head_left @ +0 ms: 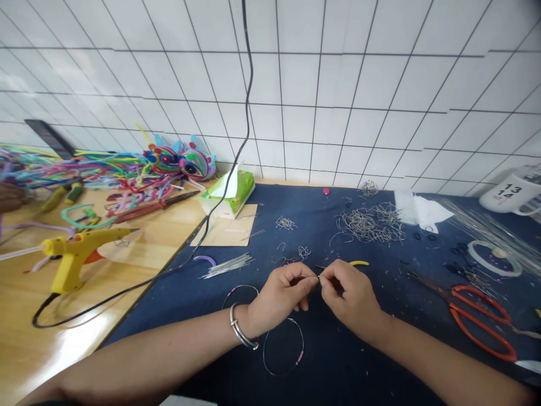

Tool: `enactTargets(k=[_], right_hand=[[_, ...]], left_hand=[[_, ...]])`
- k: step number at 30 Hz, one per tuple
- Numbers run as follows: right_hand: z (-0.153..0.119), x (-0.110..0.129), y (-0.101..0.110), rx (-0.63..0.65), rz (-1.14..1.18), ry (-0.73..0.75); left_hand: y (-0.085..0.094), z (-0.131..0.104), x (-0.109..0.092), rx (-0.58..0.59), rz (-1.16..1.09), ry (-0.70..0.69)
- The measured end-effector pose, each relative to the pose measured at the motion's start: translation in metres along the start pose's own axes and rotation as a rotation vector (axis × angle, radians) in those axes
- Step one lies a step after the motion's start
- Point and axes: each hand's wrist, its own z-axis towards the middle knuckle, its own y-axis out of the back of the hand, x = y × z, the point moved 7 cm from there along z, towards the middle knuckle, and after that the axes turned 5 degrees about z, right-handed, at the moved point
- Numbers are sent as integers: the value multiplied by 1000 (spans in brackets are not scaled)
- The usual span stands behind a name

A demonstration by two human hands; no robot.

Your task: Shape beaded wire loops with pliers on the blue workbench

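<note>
My left hand (287,293) and my right hand (351,299) meet fingertip to fingertip over the dark blue cloth (338,366). Both pinch a tiny bit of thin wire (318,277), mostly hidden by the fingers. Below my left hand lies a thin wire loop with pink beads (300,358); its upper end passes close to the palm. Another beaded wire loop (236,286) shows partly behind my left wrist. Just beyond my right hand, a yellow-handled tool (359,263) is partly covered. Small bent wires (298,255) lie beyond my fingertips.
Orange-handled scissors (482,321) lie right, near a clear ring (495,258) and a mug (511,193). A wire heap (372,223) and straight wires (228,265) lie farther back. Left are a yellow glue gun (70,254), its black cord (127,290) and a tissue box (230,197).
</note>
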Motion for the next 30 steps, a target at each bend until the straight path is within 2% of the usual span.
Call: enactTargets(k=[10, 24, 30], right_hand=[[5, -14, -5, 105, 187, -215], [3, -13, -4, 90, 187, -236], [5, -15, -4, 172, 182, -216]], left_hand=[[5, 3, 4, -79, -113, 36], [2, 1, 3, -27, -59, 33], [3, 3, -7, 79, -47, 32]])
